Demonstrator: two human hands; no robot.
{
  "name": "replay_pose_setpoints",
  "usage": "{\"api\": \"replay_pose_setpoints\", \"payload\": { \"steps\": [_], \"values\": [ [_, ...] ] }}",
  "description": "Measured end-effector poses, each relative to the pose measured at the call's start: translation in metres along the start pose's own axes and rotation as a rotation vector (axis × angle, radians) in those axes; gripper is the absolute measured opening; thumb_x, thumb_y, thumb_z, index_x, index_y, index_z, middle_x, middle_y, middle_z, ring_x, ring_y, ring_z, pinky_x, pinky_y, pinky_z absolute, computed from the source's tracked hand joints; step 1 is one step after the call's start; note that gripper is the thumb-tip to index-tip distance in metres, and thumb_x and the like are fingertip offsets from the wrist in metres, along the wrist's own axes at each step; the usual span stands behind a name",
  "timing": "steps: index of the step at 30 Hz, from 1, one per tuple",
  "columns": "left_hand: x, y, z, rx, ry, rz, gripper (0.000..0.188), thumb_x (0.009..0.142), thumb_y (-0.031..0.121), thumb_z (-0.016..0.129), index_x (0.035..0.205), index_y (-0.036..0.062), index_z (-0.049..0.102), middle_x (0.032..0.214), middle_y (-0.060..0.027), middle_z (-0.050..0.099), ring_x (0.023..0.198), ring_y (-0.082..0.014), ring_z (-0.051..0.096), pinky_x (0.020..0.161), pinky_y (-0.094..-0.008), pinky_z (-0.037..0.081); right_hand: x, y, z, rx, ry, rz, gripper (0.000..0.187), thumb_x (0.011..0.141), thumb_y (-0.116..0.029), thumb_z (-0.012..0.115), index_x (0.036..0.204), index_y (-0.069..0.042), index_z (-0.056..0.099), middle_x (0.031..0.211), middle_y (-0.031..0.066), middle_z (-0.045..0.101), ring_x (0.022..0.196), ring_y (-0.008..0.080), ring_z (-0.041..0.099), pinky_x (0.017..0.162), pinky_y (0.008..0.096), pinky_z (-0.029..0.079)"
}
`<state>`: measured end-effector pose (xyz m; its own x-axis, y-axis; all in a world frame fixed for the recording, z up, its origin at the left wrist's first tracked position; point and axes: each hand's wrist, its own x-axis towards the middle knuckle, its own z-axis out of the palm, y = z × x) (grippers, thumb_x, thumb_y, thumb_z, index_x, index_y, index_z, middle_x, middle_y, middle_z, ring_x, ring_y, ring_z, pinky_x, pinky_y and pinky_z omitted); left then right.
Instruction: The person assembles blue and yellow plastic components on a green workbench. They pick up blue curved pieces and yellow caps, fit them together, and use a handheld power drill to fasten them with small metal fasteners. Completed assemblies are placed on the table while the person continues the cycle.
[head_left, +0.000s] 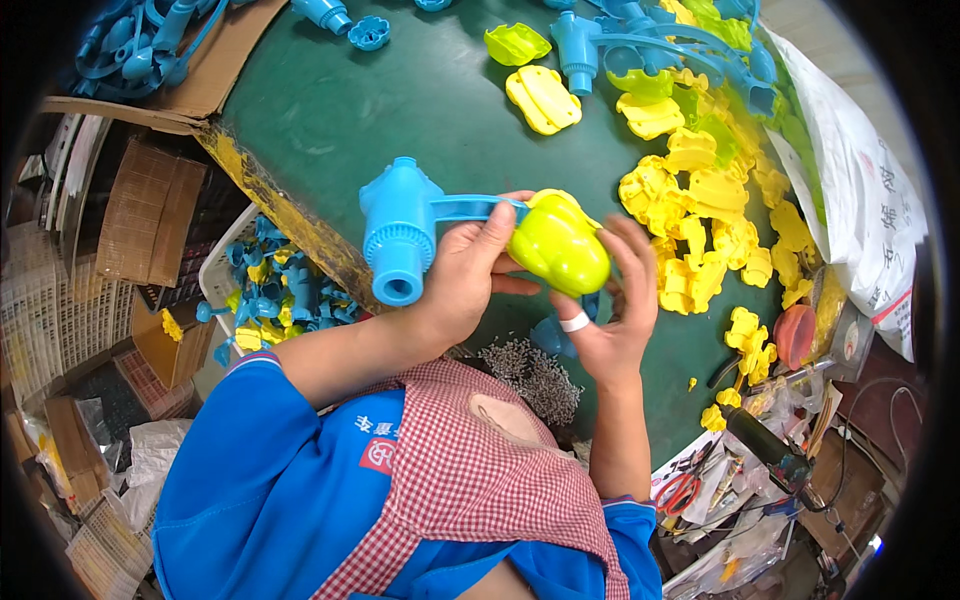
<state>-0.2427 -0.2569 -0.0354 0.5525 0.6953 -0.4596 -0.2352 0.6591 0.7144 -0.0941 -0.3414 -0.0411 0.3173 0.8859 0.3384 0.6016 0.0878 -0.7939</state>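
My left hand [470,265] is closed around the thin arm of a blue plastic part [400,225], its thumb on top near the arm's end. The thick ribbed tube of this part points down to the left of the hand. At the arm's other end sits a glossy yellow-green rounded plastic shell [562,245], with a yellow piece along its upper edge. My right hand [615,315] curls round the shell's right side, thumb below and fingers behind it. A white band wraps that thumb. How the shell joins the blue arm is hidden by my fingers.
Yellow plastic pieces [715,195] pile up on the green table [300,130] at right. More blue parts [640,45] lie at the far side. Small screws [530,380] are heaped at the near edge. A power screwdriver [765,440] and red-handled scissors [680,490] lie at right.
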Motion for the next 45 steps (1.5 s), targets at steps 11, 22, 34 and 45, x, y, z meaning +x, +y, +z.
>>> {"api": "replay_pose_setpoints", "payload": {
  "steps": [11,22,34,45],
  "values": [
    [0.004,0.013,-0.013,0.080,-0.216,0.014,0.048,0.091,0.024,0.062,0.131,0.0030,0.045,0.108,-0.0049,0.064,0.091,-0.0099,0.064,0.061,-0.0203,0.053,0.000,-0.016,0.010,0.337,0.000,0.322,0.069,0.067,-0.013,0.082,0.126,-0.002,0.050,0.118,0.0148,0.058,0.099,0.0241,0.063,0.082,0.0307,0.053],
    [0.042,0.066,-0.128,0.224,0.269,0.310,0.061,0.088,0.012,0.059,0.139,0.0033,0.026,0.134,-0.0155,0.048,0.118,-0.0263,0.053,0.084,-0.0425,0.054,0.133,0.061,-0.008,-0.405,0.175,-0.429,0.024,0.081,-0.004,0.062,0.105,-0.008,0.066,0.113,0.0098,0.061,0.103,0.0300,0.057,0.088,0.0375,0.044],
    [0.134,0.036,-0.018,2.004,0.174,1.219,0.049,0.071,0.001,0.060,0.120,0.0056,0.056,0.128,-0.0129,0.056,0.124,-0.0264,0.049,0.109,-0.0431,0.030,0.218,0.070,-0.065,-0.726,0.160,-0.455,0.016,0.085,-0.025,0.066,0.094,-0.012,0.067,0.076,0.0071,0.063,0.069,0.0268,0.062,0.061,0.0325,0.048],
    [0.088,0.021,-0.009,0.316,-0.104,0.087,0.038,0.087,0.008,0.057,0.125,0.0077,0.053,0.103,-0.0037,0.064,0.079,-0.0101,0.066,0.049,-0.0189,0.049,-0.009,0.045,0.004,0.193,0.458,0.251,0.019,0.094,-0.014,0.055,0.092,0.005,0.057,0.074,0.0082,0.064,0.068,0.0130,0.058,0.066,0.0258,0.047]
  ]
}}
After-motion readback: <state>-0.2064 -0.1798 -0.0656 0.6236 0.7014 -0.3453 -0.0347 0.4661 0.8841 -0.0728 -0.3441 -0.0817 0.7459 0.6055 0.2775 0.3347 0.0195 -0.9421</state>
